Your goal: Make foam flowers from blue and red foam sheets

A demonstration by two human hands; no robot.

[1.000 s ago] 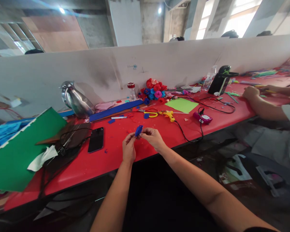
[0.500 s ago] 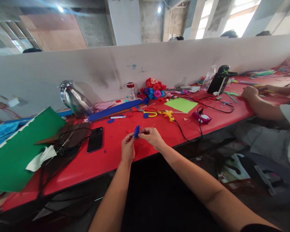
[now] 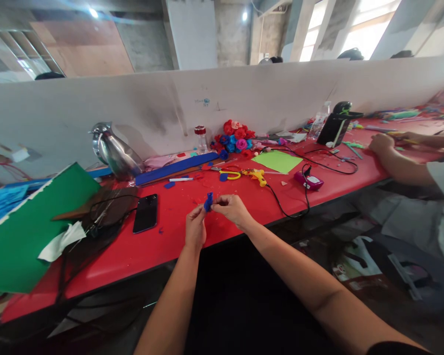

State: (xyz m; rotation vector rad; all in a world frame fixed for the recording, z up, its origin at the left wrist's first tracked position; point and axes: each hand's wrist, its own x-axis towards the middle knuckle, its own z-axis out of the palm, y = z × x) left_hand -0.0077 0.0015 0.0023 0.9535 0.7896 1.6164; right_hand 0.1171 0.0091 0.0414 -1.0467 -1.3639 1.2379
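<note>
Blue foam piece (image 3: 208, 201), small and crumpled, is held above the near edge of the red counter (image 3: 170, 236), pinched between both hands. The left hand (image 3: 196, 228) grips it from below with thumb and fingertips closed narrowly; the right hand (image 3: 232, 209) meets it from the right, fingers likewise closed on the piece. The step in hand appears to be the rolling or pinching of the strip into a small flower shape, judging by the cluster of red, blue and pink foam roses (image 3: 236, 138) standing far across the counter. The next move would call for a tight, steady fingertip hold so the roll does not spring open, and probably for the yellow glue gun (image 3: 257, 175), which lies just beyond the hands with its black cable trailing to the right.

Yellow-handled scissors (image 3: 229, 174) lie to the left of the gun, and a long blue strip (image 3: 175, 168) lies farther left. A black phone (image 3: 145, 213) rests face-up to the left of the hands, with a green sheet (image 3: 29, 227) beyond it. A lime-green sheet (image 3: 277, 160) and a pink device (image 3: 310, 181) lie to the right. Another person's arm (image 3: 399, 160) rests on the counter at far right.

A small blue scribble is seen on the white partition (image 3: 96, 108); it cannot be read. No brand or label is legible.
</note>
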